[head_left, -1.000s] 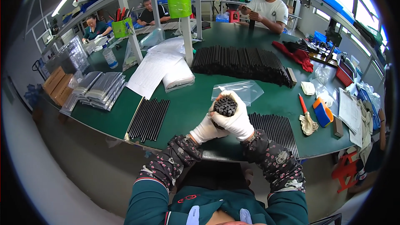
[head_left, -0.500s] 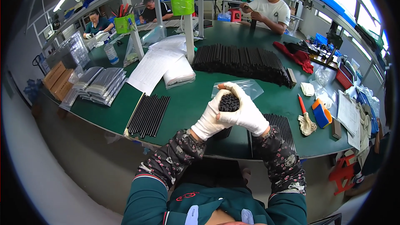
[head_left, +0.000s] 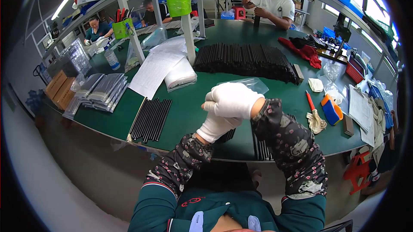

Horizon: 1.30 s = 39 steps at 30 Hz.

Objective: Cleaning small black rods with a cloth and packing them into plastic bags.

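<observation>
A bundle of black rods [head_left: 228, 136] is held over the near edge of the table, with only its lower part showing beneath my hands. My left hand [head_left: 214, 127], in a white glove with bare fingertips, is closed around it. Over the top end lies my right hand [head_left: 234, 100], gloved the same way, its fingers curled and hiding the rod ends. A row of loose black rods [head_left: 150, 119] lies on the table to the left. More black rods [head_left: 262, 148] lie partly under my right forearm.
Beyond my hands, a long pile of black rods [head_left: 245, 62] ends at a small block [head_left: 297, 73]. A clear plastic bag [head_left: 254, 85] lies behind my hands. Paper sheets [head_left: 155, 70] and bagged packs [head_left: 101, 92] are left; a red-handled tool [head_left: 310, 101] and orange-blue holder [head_left: 331, 109] right.
My right hand has moved from the bundle's side up over its top, covering the rod ends that showed before. My left hand stays around the bundle. The view has shifted slightly.
</observation>
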Each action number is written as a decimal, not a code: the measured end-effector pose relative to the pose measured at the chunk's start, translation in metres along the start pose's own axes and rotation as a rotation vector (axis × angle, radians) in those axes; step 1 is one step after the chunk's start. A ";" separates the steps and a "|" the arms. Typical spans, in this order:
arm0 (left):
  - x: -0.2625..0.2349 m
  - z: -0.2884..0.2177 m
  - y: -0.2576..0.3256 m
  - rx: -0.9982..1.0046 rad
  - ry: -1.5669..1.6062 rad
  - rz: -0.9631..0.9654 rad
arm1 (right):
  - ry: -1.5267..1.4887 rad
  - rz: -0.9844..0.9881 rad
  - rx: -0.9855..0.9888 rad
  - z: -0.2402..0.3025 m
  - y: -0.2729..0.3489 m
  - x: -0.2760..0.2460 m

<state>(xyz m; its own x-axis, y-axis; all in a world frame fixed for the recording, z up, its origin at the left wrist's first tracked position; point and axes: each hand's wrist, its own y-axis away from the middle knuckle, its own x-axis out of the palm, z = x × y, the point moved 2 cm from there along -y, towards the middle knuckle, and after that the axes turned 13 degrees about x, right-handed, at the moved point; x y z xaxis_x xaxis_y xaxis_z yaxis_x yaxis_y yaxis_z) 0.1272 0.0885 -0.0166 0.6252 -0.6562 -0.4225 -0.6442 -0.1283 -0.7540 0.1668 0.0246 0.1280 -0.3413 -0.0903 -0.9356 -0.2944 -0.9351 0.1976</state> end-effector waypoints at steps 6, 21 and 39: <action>-0.024 -0.048 -0.016 -0.023 0.160 -0.246 | -0.044 -0.356 0.191 -0.038 -0.034 -0.001; -0.007 -0.023 0.000 0.235 -0.131 -0.164 | -0.752 -0.580 -0.328 -0.029 0.006 0.054; 0.013 0.005 0.043 -0.112 0.143 -0.061 | -1.423 -0.280 -0.266 -0.044 -0.010 0.087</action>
<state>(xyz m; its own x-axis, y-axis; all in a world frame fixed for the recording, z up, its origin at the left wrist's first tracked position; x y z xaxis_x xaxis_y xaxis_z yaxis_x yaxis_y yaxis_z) 0.1093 0.0781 -0.0566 0.6007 -0.7429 -0.2955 -0.6570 -0.2480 -0.7120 0.1795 0.0112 0.0320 -0.9185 0.3585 0.1665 -0.3822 -0.9130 -0.1425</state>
